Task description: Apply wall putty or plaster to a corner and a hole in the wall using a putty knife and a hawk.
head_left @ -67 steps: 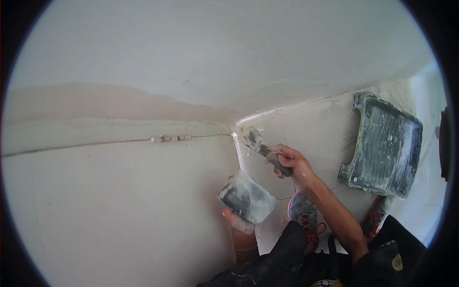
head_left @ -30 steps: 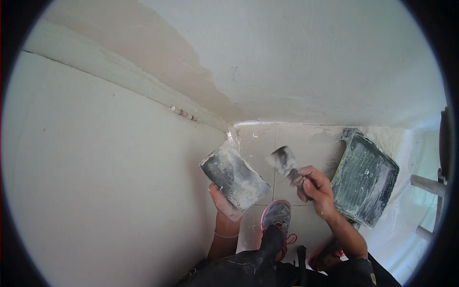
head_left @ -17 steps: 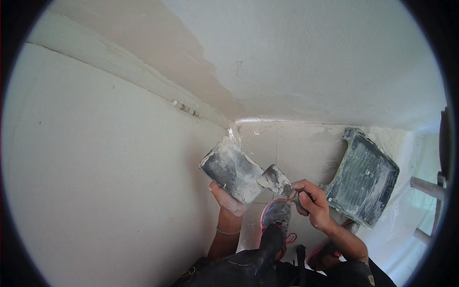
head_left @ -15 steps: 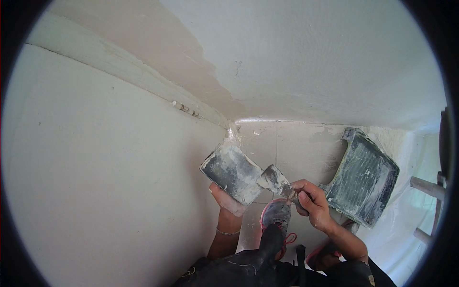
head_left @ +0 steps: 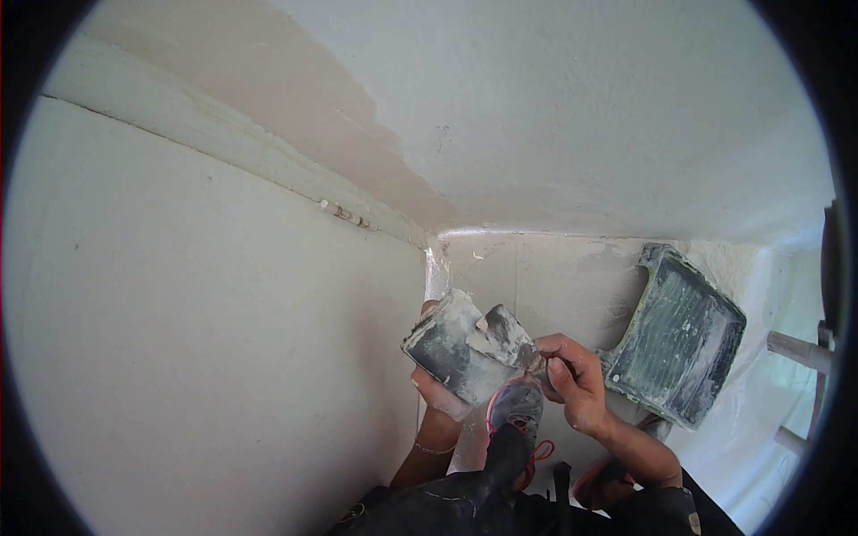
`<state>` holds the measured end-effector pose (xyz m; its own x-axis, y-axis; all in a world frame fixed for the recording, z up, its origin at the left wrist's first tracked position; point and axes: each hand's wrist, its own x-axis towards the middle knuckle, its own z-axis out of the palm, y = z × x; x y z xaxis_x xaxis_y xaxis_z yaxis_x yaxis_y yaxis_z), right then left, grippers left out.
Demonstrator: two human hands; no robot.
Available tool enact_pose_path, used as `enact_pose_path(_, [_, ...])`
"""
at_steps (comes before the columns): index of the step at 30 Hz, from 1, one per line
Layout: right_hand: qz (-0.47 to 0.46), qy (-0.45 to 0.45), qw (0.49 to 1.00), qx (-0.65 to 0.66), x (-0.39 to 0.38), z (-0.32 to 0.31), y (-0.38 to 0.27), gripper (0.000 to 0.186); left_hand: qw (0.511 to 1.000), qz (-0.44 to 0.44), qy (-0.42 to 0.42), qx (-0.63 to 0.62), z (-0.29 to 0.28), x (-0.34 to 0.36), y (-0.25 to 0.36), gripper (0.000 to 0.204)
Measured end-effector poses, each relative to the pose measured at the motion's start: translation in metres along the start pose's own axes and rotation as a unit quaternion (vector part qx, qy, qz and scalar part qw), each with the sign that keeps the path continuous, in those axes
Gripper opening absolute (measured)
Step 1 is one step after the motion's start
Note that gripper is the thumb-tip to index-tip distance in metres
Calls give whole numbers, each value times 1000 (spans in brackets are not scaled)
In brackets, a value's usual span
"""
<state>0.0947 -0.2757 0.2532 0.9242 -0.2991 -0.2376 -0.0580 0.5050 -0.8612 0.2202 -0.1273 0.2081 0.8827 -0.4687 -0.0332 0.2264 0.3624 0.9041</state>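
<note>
My left hand (head_left: 438,393) is closed around the underside of a plastering trowel (head_left: 438,353), its dark rectangular face up and smeared with pale plaster. The trowel's handle is hidden beneath the plate. In my right hand (head_left: 579,380) is a putty knife (head_left: 508,338), gripped by its handle with the thumb along it. The knife's blade is spotted with plaster and lies over the right part of the trowel's face, with a pale lump of plaster along its left edge. Both tools are in front of me, above my shoe.
A dark green tray (head_left: 679,330) streaked with plaster stands on the floor at right. My shoe (head_left: 516,402) with red laces is below the tools. The left wall (head_left: 223,313) carries a small pipe fitting (head_left: 347,214). Wooden bars (head_left: 798,351) stick in at the right edge.
The trowel has moved right and slightly down. The putty knife's blade now lies further over its face, where before it was at the right edge, and plaster shows along the blade.
</note>
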Motion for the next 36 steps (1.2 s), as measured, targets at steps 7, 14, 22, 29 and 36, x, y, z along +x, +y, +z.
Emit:
enact_pose_path(7, [40,-8,998,-56,7,1,-13,33,997,-14,-34,-66,-13,4,2,97])
enact_pose_path(14, [41,-30,999,2,10,4,-10,36,997,33,-51,-52,-7,11,9,96])
enact_pose_path(22, [-13,-22,999,-48,11,3,0,39,1000,5,9,-20,4,11,13,97])
enact_pose_path(29, [-9,-15,999,-29,17,10,-18,38,999,-33,32,-9,34,5,27,95])
enact_pose_path(36, [-69,3,998,-1,26,2,-42,40,994,-64,-17,-89,-7,-6,3,102])
